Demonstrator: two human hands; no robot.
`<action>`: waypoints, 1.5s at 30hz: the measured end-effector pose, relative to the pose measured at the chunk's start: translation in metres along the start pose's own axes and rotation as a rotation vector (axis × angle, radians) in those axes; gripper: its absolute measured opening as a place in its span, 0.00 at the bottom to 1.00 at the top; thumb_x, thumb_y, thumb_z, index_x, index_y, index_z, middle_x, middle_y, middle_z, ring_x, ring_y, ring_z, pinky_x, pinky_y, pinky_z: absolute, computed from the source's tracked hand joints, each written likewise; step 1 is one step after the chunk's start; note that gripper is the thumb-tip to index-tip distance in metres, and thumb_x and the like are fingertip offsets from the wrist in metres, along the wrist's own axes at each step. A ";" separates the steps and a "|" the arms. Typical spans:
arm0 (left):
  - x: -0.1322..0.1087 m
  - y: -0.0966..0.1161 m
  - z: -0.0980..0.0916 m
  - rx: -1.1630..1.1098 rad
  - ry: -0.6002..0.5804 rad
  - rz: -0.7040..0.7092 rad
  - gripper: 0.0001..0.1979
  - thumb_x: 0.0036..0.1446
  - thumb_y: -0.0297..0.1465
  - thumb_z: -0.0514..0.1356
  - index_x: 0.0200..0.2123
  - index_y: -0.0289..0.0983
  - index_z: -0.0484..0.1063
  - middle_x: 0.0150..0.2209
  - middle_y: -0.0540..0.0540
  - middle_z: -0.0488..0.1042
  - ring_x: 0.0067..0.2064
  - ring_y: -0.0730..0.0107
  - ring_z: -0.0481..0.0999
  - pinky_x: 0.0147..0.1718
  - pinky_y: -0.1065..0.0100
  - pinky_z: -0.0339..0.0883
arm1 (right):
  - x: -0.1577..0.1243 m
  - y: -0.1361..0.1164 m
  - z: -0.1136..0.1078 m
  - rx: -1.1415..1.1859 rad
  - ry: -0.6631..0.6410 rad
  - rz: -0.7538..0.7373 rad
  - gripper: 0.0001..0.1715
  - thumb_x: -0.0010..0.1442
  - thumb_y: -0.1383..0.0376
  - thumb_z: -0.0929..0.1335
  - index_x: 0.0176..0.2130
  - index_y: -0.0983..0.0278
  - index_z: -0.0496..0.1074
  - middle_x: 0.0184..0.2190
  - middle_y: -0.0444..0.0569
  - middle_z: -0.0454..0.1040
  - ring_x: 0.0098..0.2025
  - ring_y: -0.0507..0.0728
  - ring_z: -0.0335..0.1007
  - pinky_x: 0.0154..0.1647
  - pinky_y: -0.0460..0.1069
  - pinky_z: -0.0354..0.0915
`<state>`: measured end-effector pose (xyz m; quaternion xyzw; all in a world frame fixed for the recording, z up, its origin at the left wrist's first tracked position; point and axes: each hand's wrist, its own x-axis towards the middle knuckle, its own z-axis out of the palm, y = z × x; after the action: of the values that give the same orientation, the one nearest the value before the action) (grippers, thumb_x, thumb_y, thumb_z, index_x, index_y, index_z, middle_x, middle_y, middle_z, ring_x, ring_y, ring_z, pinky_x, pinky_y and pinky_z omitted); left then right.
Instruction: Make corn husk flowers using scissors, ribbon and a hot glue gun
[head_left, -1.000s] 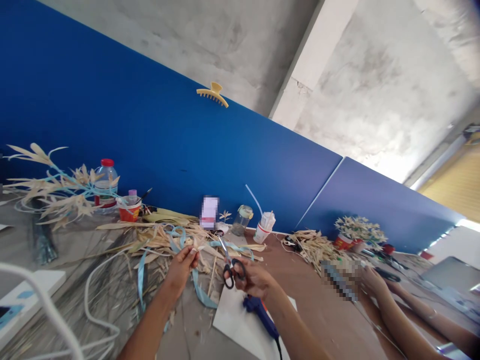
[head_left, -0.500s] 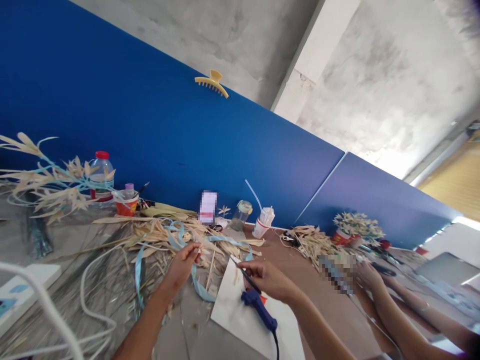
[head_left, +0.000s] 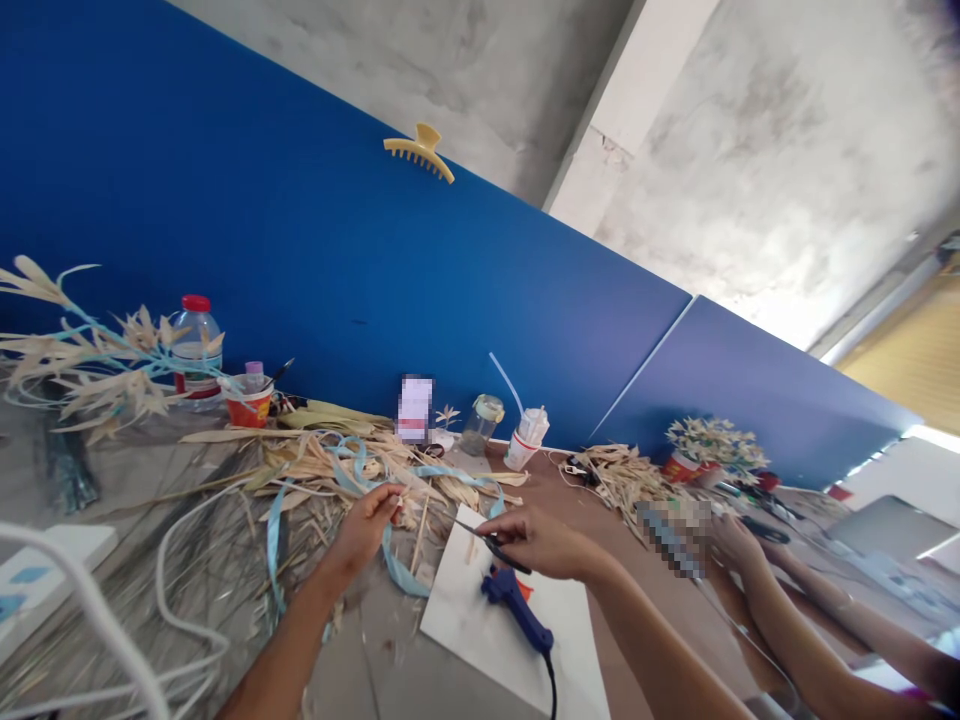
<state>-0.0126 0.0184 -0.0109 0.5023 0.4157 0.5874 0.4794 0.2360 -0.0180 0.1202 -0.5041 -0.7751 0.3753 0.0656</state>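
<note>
My left hand (head_left: 369, 522) is closed in a pinch on a small pale piece of dried husk (head_left: 400, 502); its exact shape is hard to make out. To its right, my right hand (head_left: 536, 540) grips slim dark tweezers (head_left: 504, 553), their thin tip pointing left toward the left hand, a short gap away. Below the right hand a blue glue gun (head_left: 521, 612) lies on a white board (head_left: 480, 640), with a bit of orange beside it. Light blue ribbon (head_left: 401, 572) curls between the left hand and the board.
Dried husks (head_left: 300, 462) litter the table behind my hands. A red cup (head_left: 249, 405), bottle (head_left: 196, 350), phone (head_left: 415, 408), glass jar (head_left: 481, 425) and white cup (head_left: 525, 440) stand along the blue partition (head_left: 337, 250). White cable (head_left: 169, 590) loops at left. Another person's hands (head_left: 735, 545) work at right.
The tweezers have swung flatter, and their tip has moved left toward the left hand. My left hand keeps its pinch almost in place. The view has shifted slightly.
</note>
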 end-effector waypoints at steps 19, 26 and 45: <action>-0.001 -0.003 0.001 0.001 -0.062 -0.024 0.15 0.47 0.43 0.60 0.31 0.37 0.73 0.19 0.54 0.66 0.26 0.68 0.67 0.31 0.67 0.61 | 0.003 -0.006 -0.004 -0.027 -0.065 0.041 0.28 0.48 0.74 0.64 0.49 0.64 0.77 0.23 0.42 0.73 0.24 0.49 0.63 0.27 0.42 0.58; -0.002 -0.002 0.000 0.061 -0.077 -0.016 0.15 0.48 0.43 0.59 0.31 0.37 0.73 0.19 0.53 0.66 0.26 0.68 0.66 0.30 0.67 0.60 | 0.001 -0.005 -0.005 -0.092 -0.079 -0.046 0.27 0.48 0.73 0.63 0.46 0.63 0.78 0.25 0.42 0.74 0.26 0.49 0.63 0.28 0.42 0.58; -0.004 0.002 0.001 0.107 -0.125 -0.031 0.13 0.47 0.41 0.58 0.30 0.37 0.73 0.19 0.53 0.66 0.26 0.67 0.66 0.30 0.67 0.59 | 0.000 -0.007 0.000 -0.146 -0.056 0.002 0.28 0.49 0.73 0.63 0.49 0.64 0.76 0.26 0.44 0.76 0.25 0.49 0.63 0.25 0.42 0.57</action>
<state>-0.0115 0.0139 -0.0096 0.5565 0.4235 0.5241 0.4861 0.2312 -0.0192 0.1247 -0.4977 -0.8013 0.3319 0.0065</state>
